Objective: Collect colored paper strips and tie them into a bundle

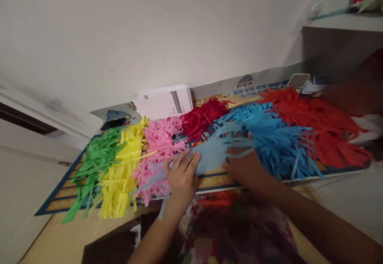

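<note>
My left hand lies on the near edge of a light blue heap of paper strips, fingers stretched out and pressed on the strips. My right hand rests on the same light blue heap from the right, its fingers buried under the strips and blurred. Around them lie piles of cut paper strips: green, yellow, pink, dark red, bright blue and red. All piles sit on a printed mat on the table.
A white box stands against the wall behind the pink pile. A small white object sits at the back right. A shelf rises at the right. The wooden table edge runs along the near left side.
</note>
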### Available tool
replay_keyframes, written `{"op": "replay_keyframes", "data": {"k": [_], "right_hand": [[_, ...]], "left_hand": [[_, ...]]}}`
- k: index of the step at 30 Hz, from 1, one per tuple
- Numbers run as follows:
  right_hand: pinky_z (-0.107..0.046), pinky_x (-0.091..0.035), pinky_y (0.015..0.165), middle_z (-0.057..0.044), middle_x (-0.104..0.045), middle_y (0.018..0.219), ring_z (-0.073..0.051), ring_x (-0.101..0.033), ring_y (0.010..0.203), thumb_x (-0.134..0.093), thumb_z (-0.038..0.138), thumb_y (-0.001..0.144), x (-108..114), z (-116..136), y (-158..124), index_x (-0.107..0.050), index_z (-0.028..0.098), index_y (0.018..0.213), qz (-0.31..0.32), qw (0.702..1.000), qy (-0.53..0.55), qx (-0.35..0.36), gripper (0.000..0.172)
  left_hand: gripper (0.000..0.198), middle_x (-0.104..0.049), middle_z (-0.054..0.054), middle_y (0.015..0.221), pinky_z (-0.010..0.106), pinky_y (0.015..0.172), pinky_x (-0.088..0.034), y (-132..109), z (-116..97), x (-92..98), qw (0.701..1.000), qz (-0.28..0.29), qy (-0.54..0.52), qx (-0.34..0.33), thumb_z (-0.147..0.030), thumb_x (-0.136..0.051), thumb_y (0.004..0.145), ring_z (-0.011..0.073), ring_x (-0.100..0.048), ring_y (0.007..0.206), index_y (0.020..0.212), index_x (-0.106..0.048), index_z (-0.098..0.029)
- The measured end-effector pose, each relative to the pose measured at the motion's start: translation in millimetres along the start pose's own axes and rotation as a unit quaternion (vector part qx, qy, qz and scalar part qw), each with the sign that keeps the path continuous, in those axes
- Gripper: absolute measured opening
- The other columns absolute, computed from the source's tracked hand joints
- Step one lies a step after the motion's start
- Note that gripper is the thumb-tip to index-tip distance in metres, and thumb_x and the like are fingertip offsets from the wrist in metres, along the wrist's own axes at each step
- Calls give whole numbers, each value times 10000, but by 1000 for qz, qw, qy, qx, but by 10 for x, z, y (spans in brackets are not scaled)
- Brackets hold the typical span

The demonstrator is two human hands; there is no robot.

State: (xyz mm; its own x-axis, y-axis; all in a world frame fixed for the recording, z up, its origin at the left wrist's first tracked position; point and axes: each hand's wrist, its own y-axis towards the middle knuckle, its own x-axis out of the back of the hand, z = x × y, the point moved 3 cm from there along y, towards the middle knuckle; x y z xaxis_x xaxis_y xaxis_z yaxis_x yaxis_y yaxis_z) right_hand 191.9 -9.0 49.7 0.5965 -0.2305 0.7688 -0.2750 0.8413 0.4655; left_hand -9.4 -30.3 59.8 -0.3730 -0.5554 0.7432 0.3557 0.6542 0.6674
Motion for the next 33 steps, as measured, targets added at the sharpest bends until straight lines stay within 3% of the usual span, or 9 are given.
{"op": "replay_keyframes", "data": {"k": [4,7,8,9,12,14,16,25,33], "right_hand": [[-613,-428,991,-155,-683,1178,-387,-595,1157,-584,329,893,639,-628,-604,-669,203,1143,63,990,-125,-16,292],[-548,-437,994,-77,-734,976,-310,-678,974,-559,317,930,929,-603,-877,-677,269,1018,-58,983,-165,-47,156],[-520,-450,967,-67,-730,885,-291,-686,883,-610,312,903,911,-510,-917,-677,272,944,-103,977,-179,-48,89],[-497,-454,958,-58,-728,858,-274,-687,850,-644,307,884,790,-393,-917,-674,277,919,-80,982,-167,-24,55],[-510,-395,1044,-94,-707,1181,-266,-661,1075,-602,235,892,166,-59,-760,-640,250,1172,78,988,-69,111,283],[-542,-349,1091,-130,-632,1328,-272,-594,1219,-546,138,871,-176,-24,-600,-587,194,1281,118,982,-31,141,416],[-542,-352,1090,-122,-677,1256,-255,-621,1182,-508,77,846,-352,-139,-497,-622,179,1218,127,981,-6,149,402],[-460,-428,936,-49,-744,1097,-224,-680,1060,-465,110,890,-60,-719,-589,-662,252,1108,233,968,18,94,326],[-380,-382,763,-17,-742,856,-203,-677,804,-452,367,998,-89,-716,-419,-713,249,923,177,983,27,-45,296]], "left_hand": [[342,-624,127,1366,513,1058,-376,-112,-281,-502,982,190,7,-25,-150,-569,870,317,-553,1282,1191,-681,-190],[329,-549,167,1438,509,1091,-390,-202,-407,-664,968,247,-8,-30,-157,-530,911,306,-493,1351,1209,-668,-138],[340,-554,170,1433,510,1101,-388,-221,-428,-677,965,260,-13,-28,-162,-520,918,303,-491,1354,1226,-659,-129],[354,-563,169,1424,516,1111,-382,-231,-438,-673,962,272,-18,-24,-168,-511,923,300,-497,1350,1247,-648,-123],[385,-602,157,1384,533,1138,-353,-219,-407,-595,952,303,-48,-14,-179,-487,930,285,-540,1311,1285,-625,-121],[391,-631,141,1353,529,1149,-340,-198,-348,-525,941,326,-89,-19,-186,-481,928,268,-566,1282,1288,-622,-128],[379,-653,120,1328,533,1146,-336,-189,-256,-457,932,339,-126,-19,-190,-489,918,265,-580,1262,1265,-636,-146],[188,-751,66,1065,424,976,-436,-213,39,-347,912,299,-282,16,-161,-494,905,223,-658,1056,975,-664,-201],[124,-742,60,927,384,839,-436,-192,104,-487,907,277,-293,121,-235,-583,899,214,-667,859,993,-647,-185]]}}
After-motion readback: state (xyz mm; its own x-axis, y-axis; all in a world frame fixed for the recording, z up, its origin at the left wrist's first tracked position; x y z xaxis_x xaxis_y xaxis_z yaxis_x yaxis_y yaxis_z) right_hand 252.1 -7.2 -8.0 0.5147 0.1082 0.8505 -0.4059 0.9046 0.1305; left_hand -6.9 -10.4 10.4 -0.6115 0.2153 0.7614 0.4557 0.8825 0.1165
